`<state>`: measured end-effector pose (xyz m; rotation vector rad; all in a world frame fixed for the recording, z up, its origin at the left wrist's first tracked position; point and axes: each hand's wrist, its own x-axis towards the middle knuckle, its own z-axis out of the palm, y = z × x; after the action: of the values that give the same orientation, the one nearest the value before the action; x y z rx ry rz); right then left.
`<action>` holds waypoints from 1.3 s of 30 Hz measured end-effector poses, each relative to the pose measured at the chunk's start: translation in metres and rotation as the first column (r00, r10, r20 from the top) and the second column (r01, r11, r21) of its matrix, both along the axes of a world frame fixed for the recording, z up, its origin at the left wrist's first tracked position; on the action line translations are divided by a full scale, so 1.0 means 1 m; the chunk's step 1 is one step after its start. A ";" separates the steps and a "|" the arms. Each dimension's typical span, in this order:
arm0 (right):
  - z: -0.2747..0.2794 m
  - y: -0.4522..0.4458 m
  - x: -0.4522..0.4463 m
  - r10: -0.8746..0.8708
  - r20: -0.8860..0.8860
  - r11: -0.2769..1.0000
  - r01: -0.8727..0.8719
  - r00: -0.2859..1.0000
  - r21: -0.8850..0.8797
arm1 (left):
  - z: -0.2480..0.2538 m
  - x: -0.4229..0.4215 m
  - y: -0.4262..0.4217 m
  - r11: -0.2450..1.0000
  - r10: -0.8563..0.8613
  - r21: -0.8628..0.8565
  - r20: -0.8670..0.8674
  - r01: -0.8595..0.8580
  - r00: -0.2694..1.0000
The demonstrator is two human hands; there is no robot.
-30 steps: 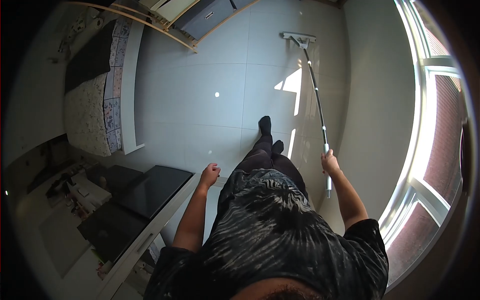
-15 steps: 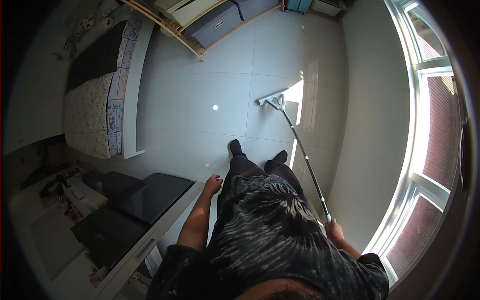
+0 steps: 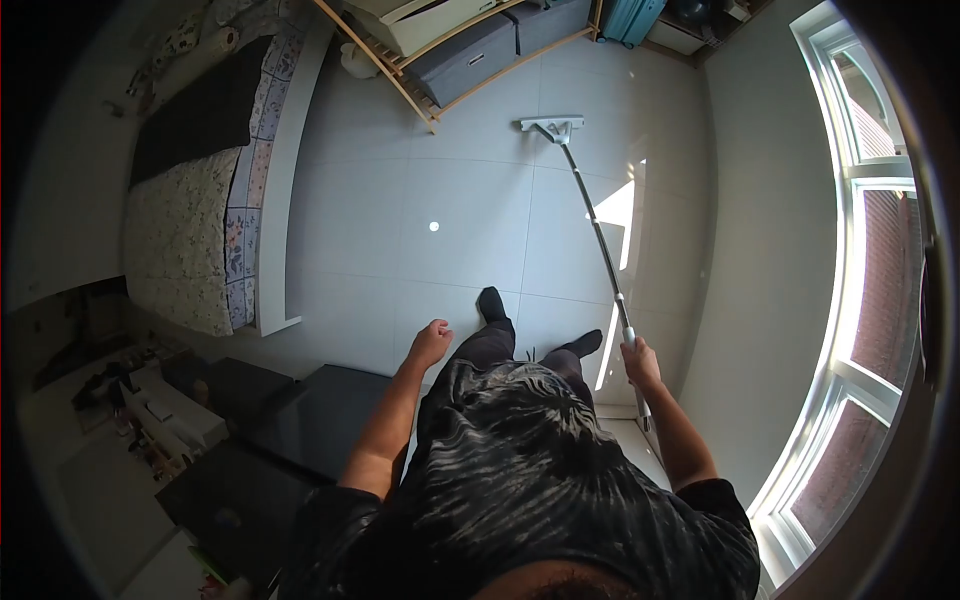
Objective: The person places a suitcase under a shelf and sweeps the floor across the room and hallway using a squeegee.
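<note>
My right hand (image 3: 640, 362) is wrapped round the grip of a mop with a long metal pole. The mop's flat, pale head (image 3: 552, 126) lies on the floor ahead of me, its pole slanting back to my right side. Part of the pole (image 3: 647, 418) sticks out behind my hand. To the left of my body hangs my left hand (image 3: 431, 343), its fingers curled in, with nothing visible in them.
A bed (image 3: 185, 235) stands at the left. Ahead is a wooden rack (image 3: 415, 105) with grey storage boxes (image 3: 478, 60), beside a teal suitcase (image 3: 632, 20). Windows (image 3: 875, 280) line the right wall. Dark cabinets (image 3: 325, 420) are near my left elbow. Pale tiles (image 3: 460, 190) cover the floor.
The mop head has slid forward, away from me, and turned more square across. My right hand has moved forward with the pole. My left hand has risen slightly, and the view has shifted.
</note>
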<state>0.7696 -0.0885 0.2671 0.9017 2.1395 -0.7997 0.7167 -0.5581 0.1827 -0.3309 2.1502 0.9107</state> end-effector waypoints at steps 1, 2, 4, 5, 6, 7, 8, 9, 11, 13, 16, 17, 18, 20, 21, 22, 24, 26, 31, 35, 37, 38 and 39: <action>-0.026 -0.004 -0.039 0.013 -0.055 0.999 -0.015 0.998 -0.047 | 0.013 -0.007 -0.014 0.998 0.064 -0.007 -0.009 -0.064 0.998; -0.041 -0.017 -0.080 0.004 -0.124 0.998 -0.011 0.992 -0.057 | 0.022 -0.013 -0.027 0.991 0.129 -0.013 -0.021 -0.130 0.991; -0.056 -0.049 -0.169 0.062 -0.123 0.993 -0.074 0.990 -0.092 | 0.029 -0.009 -0.056 0.980 0.197 -0.018 -0.044 -0.198 0.979; -0.072 -0.063 -0.204 0.078 -0.177 0.988 -0.100 0.981 -0.119 | 0.033 -0.002 -0.071 0.966 0.256 -0.023 -0.058 -0.258 0.965; -0.073 -0.079 -0.235 0.096 -0.183 0.982 -0.122 0.979 -0.141 | 0.033 0.008 -0.087 0.965 0.257 -0.035 -0.059 -0.259 0.965; -0.069 -0.098 -0.257 0.132 -0.175 0.979 -0.156 0.976 -0.128 | 0.027 0.020 -0.104 0.958 0.281 -0.038 -0.049 -0.283 0.958; -0.070 -0.113 -0.255 0.128 -0.169 0.979 -0.151 0.977 -0.136 | 0.022 0.035 -0.118 0.951 0.305 -0.038 -0.036 -0.306 0.952; -0.070 -0.125 -0.254 0.122 -0.129 0.981 -0.139 0.984 -0.136 | 0.018 0.051 -0.129 0.941 0.335 -0.061 0.017 -0.334 0.942; -0.077 -0.131 -0.240 0.107 -0.070 0.988 -0.114 0.992 -0.104 | -0.002 0.082 -0.152 0.940 0.334 -0.117 0.116 -0.321 0.935; -0.093 -0.110 -0.189 0.130 -0.041 0.991 -0.132 0.991 -0.032 | -0.031 0.111 -0.169 0.950 0.300 -0.145 0.174 -0.277 0.938; -0.073 -0.051 -0.086 0.168 0.045 0.984 -0.171 0.985 0.056 | -0.049 0.124 -0.175 0.976 0.048 -0.217 0.258 0.009 0.965; -0.060 -0.029 -0.044 0.186 0.060 0.977 -0.192 0.981 0.095 | -0.050 0.115 -0.167 0.975 -0.017 -0.210 0.262 0.074 0.965; -0.055 -0.005 0.009 0.281 0.080 0.928 -0.292 0.956 0.231 | -0.052 0.101 -0.157 0.969 -0.084 -0.202 0.262 0.140 0.961; 0.003 0.007 0.097 0.235 0.226 0.907 -0.297 0.945 0.300 | -0.061 0.068 -0.137 0.993 0.002 -0.113 0.240 0.026 0.971; 0.030 0.008 0.142 0.196 0.317 0.896 -0.301 0.928 0.327 | -0.065 0.048 -0.123 0.995 0.098 -0.028 0.231 -0.094 0.968; 0.055 0.006 0.189 0.178 0.319 0.892 -0.289 0.931 0.347 | -0.054 0.024 -0.105 0.988 0.145 0.026 0.182 -0.152 0.973; 0.095 -0.008 0.255 0.088 0.393 0.919 -0.226 0.915 0.321 | -0.024 -0.024 -0.072 0.957 0.234 0.153 0.096 -0.246 0.968; 0.095 -0.024 0.297 0.039 0.329 0.961 -0.126 0.943 0.248 | 0.005 -0.057 -0.049 0.933 0.267 0.247 0.016 -0.263 0.963; 0.035 -0.079 0.206 0.006 0.099 0.955 -0.035 0.995 0.295 | 0.016 -0.079 -0.043 0.953 0.136 0.277 -0.029 -0.122 0.990; -0.045 -0.070 0.038 -0.135 -0.168 0.975 0.161 0.976 0.152 | -0.008 -0.051 -0.083 0.997 0.013 0.069 0.064 -0.017 0.998; -0.045 -0.073 -0.061 0.058 -0.199 0.976 -0.014 0.978 0.215 | -0.024 -0.031 -0.115 0.999 0.039 -0.025 0.127 -0.036 0.991; -0.059 -0.067 -0.095 0.167 -0.268 0.946 -0.077 0.949 0.315 | -0.034 -0.019 -0.131 0.997 0.062 -0.057 0.153 -0.054 0.986; -0.060 -0.063 -0.131 0.203 -0.219 0.919 -0.108 0.954 0.380 | -0.028 -0.013 -0.138 0.997 0.051 -0.061 0.146 -0.043 0.988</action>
<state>0.6390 -0.1512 0.2075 0.8272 2.6083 -0.4613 0.7033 -0.6966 0.1545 -0.4652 2.0420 0.8254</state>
